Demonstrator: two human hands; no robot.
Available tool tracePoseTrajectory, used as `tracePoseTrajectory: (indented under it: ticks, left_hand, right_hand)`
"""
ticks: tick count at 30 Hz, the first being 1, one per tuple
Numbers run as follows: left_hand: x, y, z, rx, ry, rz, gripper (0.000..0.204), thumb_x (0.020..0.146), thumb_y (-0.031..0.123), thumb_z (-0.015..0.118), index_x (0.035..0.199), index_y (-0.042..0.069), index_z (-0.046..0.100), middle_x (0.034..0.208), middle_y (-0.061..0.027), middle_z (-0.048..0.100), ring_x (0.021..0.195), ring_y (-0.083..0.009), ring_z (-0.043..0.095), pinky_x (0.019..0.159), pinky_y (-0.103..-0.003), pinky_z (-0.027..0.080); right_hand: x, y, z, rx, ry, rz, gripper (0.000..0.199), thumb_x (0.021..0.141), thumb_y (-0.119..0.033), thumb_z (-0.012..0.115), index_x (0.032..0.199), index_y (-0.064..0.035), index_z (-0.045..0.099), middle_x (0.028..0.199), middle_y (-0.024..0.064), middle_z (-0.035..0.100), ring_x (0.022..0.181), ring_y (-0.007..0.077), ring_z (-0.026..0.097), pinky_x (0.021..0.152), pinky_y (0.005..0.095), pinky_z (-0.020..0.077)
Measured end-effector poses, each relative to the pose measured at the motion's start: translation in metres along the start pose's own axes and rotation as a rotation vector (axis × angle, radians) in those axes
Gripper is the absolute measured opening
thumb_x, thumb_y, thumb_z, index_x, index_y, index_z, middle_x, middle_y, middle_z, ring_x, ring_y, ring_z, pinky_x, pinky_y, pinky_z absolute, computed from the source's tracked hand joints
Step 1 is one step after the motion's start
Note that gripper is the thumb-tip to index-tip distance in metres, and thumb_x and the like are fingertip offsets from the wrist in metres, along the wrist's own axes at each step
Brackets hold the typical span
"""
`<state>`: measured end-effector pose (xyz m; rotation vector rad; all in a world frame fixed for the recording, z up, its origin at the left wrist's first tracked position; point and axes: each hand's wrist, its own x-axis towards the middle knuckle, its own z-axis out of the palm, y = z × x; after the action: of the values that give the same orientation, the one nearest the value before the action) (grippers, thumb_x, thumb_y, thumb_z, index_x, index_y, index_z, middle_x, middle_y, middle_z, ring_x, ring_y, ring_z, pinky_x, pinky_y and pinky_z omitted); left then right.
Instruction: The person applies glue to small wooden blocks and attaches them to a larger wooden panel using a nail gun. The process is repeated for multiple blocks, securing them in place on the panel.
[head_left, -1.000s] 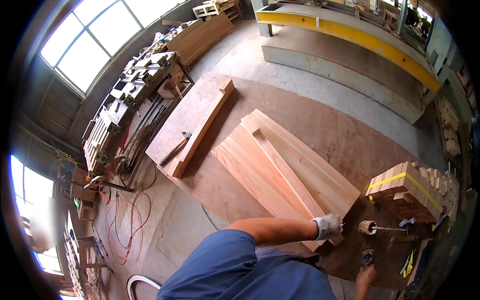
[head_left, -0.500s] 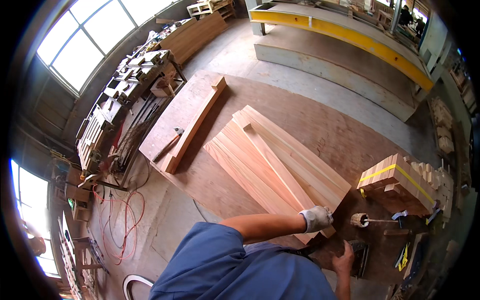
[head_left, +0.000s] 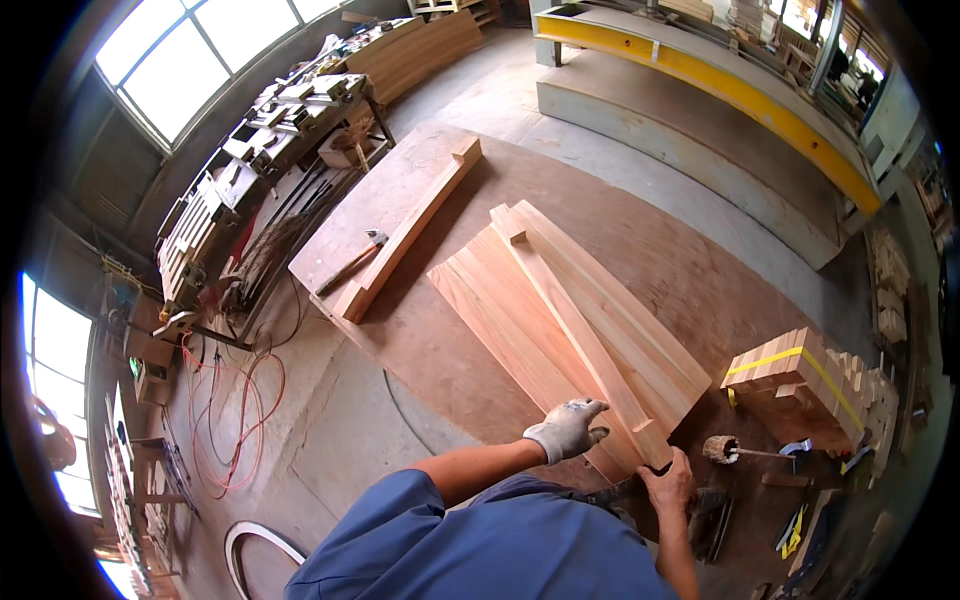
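Observation:
A long wooden beam [head_left: 572, 318] with a small raised block near each end lies diagonally over a row of flat wooden boards [head_left: 500, 322]. My bare right hand [head_left: 668, 484] is closed round the beam's near end, its thumb and fingers at the end piece. Over the boards just left of the beam, my left hand [head_left: 568, 430], in a pale work glove, is open with fingers apart and holds nothing. The boards rest on a brown plywood worktop [head_left: 400, 385].
A similar beam [head_left: 415, 230] and a hammer [head_left: 350, 262] lie at the worktop's far left. To the right stand a yellow-strapped wood stack [head_left: 790, 385] and a glue pot [head_left: 720, 449] with a stick. A red hose [head_left: 262, 420] coils on the floor at left.
My left hand has come off the beam's near end and moved left, its fingers spreading. My right hand has risen from below to grip that end. The whole view has shifted slightly.

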<state>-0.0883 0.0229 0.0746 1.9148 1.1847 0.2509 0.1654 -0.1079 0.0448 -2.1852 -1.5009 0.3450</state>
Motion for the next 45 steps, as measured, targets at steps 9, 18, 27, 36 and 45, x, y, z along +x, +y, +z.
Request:
tracePoseTrajectory:
  ticks: [9, 18, 27, 36, 45]
  left_hand:
    - [0.035, -0.051, -0.005, -0.952, 0.240, -0.663, 0.103, 0.089, 0.053, 0.081, 0.159, -0.005, 0.032, 0.121, -0.0119, 0.068, 0.088, -0.0174, 0.066, 0.070, -0.032, 0.054]
    - [0.036, -0.190, -0.174, -0.377, 0.257, -0.875, 0.022, 0.081, 0.023, 0.085, 0.075, 0.004, 0.076, 0.064, -0.0060, 0.070, 0.054, -0.0155, 0.066, 0.048, -0.033, 0.053]
    - [-0.004, -0.247, -0.328, 0.229, 0.249, -0.857, 0.053, 0.070, 0.031, 0.089, 0.112, 0.003, 0.076, 0.105, -0.0185, 0.078, 0.097, -0.0312, 0.077, 0.089, -0.039, 0.061]
    - [0.029, -0.303, -0.351, 1.156, -0.288, -0.740, 0.040, 0.091, 0.034, 0.071, 0.123, 0.010, 0.076, 0.124, -0.0186, 0.074, 0.111, -0.0302, 0.074, 0.093, -0.040, 0.061]
    - [0.062, -0.347, -0.279, 0.609, 0.562, -0.480, 0.062, 0.095, 0.043, 0.071, 0.141, 0.003, 0.059, 0.136, -0.0253, 0.063, 0.128, -0.0428, 0.059, 0.110, -0.048, 0.047]
  right_hand:
    - [0.037, -0.091, 0.034, -0.044, -0.112, -0.354, 0.042, 0.070, -0.045, 0.088, 0.080, -0.0072, 0.072, 0.075, 0.0163, 0.071, 0.069, 0.0374, 0.071, 0.063, 0.0465, 0.0570]
    - [0.058, -0.177, 0.051, 0.226, -0.387, -0.621, 0.039, 0.080, -0.042, 0.084, 0.091, -0.0067, 0.074, 0.079, 0.0130, 0.073, 0.076, 0.0340, 0.073, 0.069, 0.0443, 0.0576]
    - [0.014, -0.040, 0.029, -0.005, -0.456, -0.173, 0.031, 0.081, -0.034, 0.081, 0.096, -0.0067, 0.078, 0.085, 0.0151, 0.076, 0.079, 0.0321, 0.075, 0.072, 0.0419, 0.0595]
    - [-0.033, -0.006, 0.009, -0.027, -0.472, 0.094, 0.029, 0.082, -0.034, 0.079, 0.082, -0.0050, 0.071, 0.075, 0.0195, 0.069, 0.075, 0.0420, 0.070, 0.067, 0.0499, 0.0541]
    - [-0.047, 0.021, 0.029, -0.047, -0.382, 0.399, 0.048, 0.080, -0.042, 0.083, 0.100, 0.0005, 0.072, 0.086, 0.0192, 0.076, 0.085, 0.0372, 0.074, 0.075, 0.0458, 0.0578]
